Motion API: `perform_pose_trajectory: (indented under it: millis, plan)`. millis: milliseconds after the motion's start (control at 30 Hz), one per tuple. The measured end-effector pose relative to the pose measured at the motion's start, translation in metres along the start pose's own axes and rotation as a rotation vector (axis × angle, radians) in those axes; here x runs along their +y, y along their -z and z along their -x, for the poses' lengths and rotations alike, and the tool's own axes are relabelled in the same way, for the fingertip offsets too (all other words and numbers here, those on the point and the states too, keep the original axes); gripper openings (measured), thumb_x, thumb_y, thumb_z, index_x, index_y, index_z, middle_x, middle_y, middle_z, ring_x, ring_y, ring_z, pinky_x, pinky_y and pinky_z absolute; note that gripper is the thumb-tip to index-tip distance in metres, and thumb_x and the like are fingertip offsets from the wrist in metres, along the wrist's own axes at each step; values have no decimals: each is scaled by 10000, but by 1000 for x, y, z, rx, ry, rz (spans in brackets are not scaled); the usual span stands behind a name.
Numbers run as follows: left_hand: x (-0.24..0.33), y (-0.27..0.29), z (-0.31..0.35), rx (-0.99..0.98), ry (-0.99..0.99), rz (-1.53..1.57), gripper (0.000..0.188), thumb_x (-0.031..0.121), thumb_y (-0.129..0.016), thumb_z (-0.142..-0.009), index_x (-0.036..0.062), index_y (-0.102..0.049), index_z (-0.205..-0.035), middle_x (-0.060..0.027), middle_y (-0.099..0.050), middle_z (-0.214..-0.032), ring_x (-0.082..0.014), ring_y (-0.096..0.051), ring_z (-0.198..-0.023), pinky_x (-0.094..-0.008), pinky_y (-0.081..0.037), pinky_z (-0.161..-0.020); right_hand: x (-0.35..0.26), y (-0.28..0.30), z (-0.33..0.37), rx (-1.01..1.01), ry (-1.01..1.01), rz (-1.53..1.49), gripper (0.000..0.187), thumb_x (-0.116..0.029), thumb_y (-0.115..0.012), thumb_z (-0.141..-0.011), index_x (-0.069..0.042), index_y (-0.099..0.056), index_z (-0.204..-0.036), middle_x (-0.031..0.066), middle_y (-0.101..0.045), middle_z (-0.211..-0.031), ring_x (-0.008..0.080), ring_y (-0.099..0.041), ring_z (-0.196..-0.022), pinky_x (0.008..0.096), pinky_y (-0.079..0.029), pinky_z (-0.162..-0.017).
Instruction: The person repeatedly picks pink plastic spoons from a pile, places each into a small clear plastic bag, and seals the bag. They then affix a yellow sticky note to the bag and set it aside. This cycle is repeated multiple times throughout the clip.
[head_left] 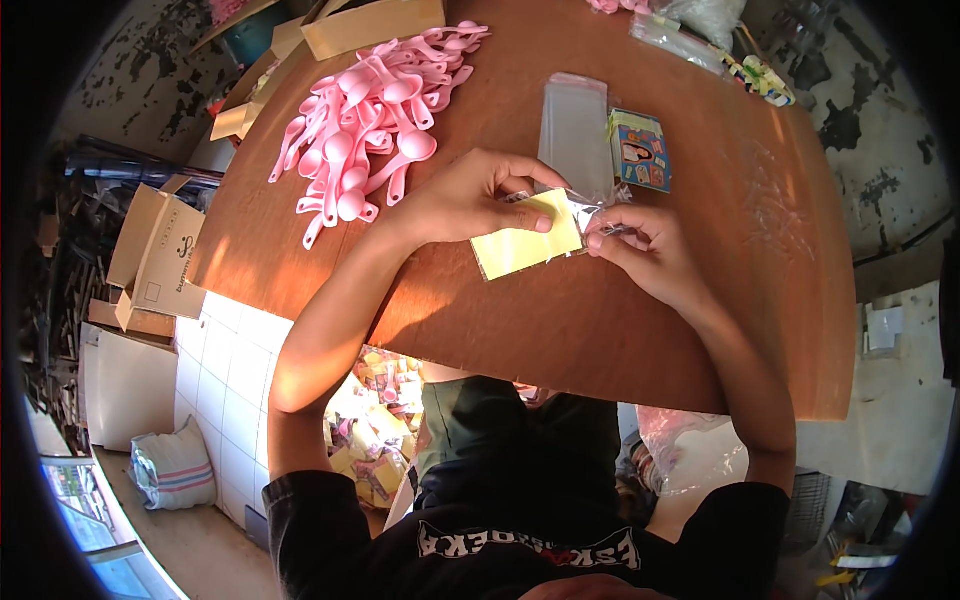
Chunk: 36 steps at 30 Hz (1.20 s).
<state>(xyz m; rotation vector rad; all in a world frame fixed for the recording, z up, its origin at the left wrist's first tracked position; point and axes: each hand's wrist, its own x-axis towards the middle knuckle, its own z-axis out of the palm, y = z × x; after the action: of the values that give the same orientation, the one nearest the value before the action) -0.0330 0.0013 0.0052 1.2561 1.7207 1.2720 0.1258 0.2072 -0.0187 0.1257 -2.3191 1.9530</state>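
Yellow rectangular card (520, 251): our left grip (480, 200) pinches it, seemingly for steadiness; our right grip (652, 258) pinches clear plastic film (583, 213) beside it.

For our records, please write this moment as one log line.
left hand: holds yellow card | right hand: pinches clear plastic | table: pink spoons, blue card

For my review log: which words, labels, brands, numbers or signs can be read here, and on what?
I leave the wording uncopied:
Cardboard box at left: dark lettering and a logo, legible.
Black shirt: large pale lettering, partly legible.
Blue card beside the clear bags: print too small to read.
Yellow card in the left hand: no lettering visible.
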Motion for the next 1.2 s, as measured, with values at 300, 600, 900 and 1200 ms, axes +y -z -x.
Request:
perform_pose_trajectory:
  millis: [300, 600, 900, 1200]
  plan:
    - [4, -3, 1, -18, 2, 12, 409, 58, -741, -859, -1, -603, -1239, -76, -731, -938, -45, -626, -839, -215, -496, -733, -5, 1, 1, -84, 30, 164, 154, -49, -648, -911, 34, -703, -1029, 111, -710, -946, 121, -669, -863, 251, -534, -752]
    - [-2, -2, 0, 26, 20, 69, 385, 71, -732, -869, -1, -609, -1227, -75, -727, -981, -59, -640, -862, -219, -505, -746, -5, 10, -2, 214, 144, -44, 179, -3, -654, -904, 54, -667, -1073, 79, -678, -1018, 118, -641, -929, 244, -527, -814]
    - [-1, -7, 7, -181, -49, 56, 626, 214, -783, -843, 59, -477, -1367, -99, -645, -1142, -141, -602, -1017, -305, -513, -822, -24, 12, 2, 43, -54, -99, 181, -19, -651, -900, 26, -669, -1075, 72, -662, -1050, 131, -636, -979, 260, -515, -868]
    - [-19, -32, -13, -202, -87, 258, 357, 146, -715, -904, 39, -589, -1221, 11, -587, -1011, -71, -544, -924, -256, -472, -834, -34, 8, -29, 289, 306, 147, 242, -71, -663, -909, 12, -661, -1136, 32, -666, -959, 80, -618, -848, 236, -493, -771]
